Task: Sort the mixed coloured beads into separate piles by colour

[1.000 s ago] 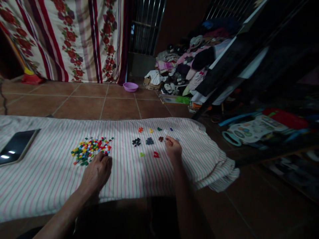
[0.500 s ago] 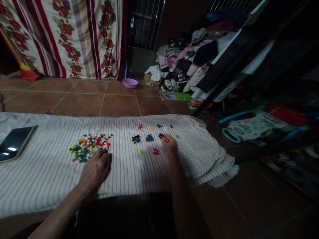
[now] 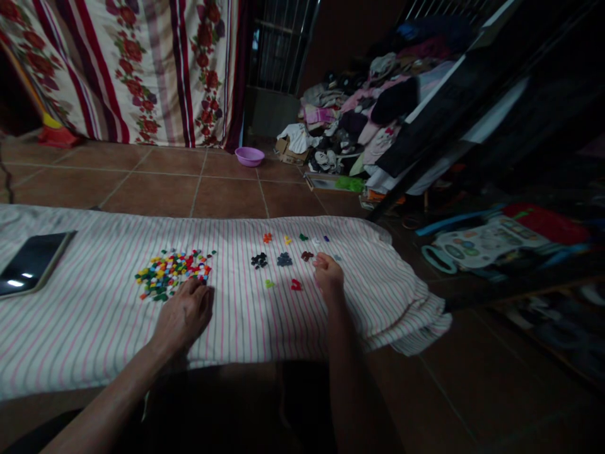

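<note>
Right hand [image 3: 328, 277] drawn back just right of the brown pieces [image 3: 307, 256], fingers [image 3: 319, 261] pinched, any hold unclear; left hand [image 3: 184, 317] curled, nearer the mixed pile [image 3: 172, 274].

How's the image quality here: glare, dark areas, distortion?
Head view: the coloured pieces stay distinct on the lit striped cloth; glare streaks the tablet screen; the plastic toy sits in heavy shadow; wide-angle distortion tilts the edges.
</note>
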### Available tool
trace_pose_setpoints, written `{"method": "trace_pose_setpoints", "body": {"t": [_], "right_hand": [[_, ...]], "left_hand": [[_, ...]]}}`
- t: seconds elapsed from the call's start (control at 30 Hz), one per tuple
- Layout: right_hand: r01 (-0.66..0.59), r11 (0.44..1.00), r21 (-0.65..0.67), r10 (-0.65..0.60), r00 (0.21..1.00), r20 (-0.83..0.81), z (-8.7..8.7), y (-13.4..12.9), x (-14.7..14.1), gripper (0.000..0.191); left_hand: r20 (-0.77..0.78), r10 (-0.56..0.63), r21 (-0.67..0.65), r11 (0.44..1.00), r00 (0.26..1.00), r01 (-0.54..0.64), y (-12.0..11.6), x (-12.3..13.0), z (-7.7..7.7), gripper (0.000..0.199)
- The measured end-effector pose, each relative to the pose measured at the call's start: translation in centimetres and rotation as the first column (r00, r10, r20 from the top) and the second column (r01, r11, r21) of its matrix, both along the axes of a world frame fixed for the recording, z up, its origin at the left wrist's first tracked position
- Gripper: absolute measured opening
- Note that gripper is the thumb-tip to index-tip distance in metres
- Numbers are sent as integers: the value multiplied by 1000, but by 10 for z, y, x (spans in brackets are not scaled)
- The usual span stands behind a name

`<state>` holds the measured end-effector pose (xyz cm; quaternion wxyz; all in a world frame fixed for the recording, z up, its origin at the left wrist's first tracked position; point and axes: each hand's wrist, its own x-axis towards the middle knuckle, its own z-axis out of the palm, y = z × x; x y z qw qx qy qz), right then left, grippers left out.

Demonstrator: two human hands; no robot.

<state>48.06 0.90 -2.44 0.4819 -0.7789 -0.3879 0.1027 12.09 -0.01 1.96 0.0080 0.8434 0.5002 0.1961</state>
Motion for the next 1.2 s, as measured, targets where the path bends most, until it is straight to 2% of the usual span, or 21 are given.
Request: {"method": "trace_pose_setpoints", "body": {"t": [0.2,0.47,0.8,0.93,1.03,1.1,1.17,1.2], "right_hand": [[-75,996,-54,80,993,87,-2,4,-1,59],[-59,996,-70,68,988,137,-6,6,0,60],[2,999,-45,3,995,99,9,1,-8,51],[-18,998,68,9,992,128,23,3,-24,45],[-118,975,187,88,983,160,33,6,-56,40],[-263,944,200,231,958,171,35,7,-87,36],[-464,871,160,436,881,183,32,7,-122,32],[-567,813,135,539,819,195,29,7,-138,30]], "left_hand": [[-1,-12,15,1000,1000,12,0,0,0,34],[-15,-6,-5,1000,1000,6,-1,-1,3,35],[-4,14,-43,999,1000,-14,0,-2,-2,36],[-14,1,-52,999,1000,-2,-5,-3,-3,32],[-39,-36,-48,998,999,34,-12,-6,-4,27],[-48,-71,-62,996,996,68,-17,-8,-6,25],[-42,-89,-68,994,995,86,-21,-10,-9,22],[-31,-89,-59,994,996,87,-21,-10,-10,21]]}}
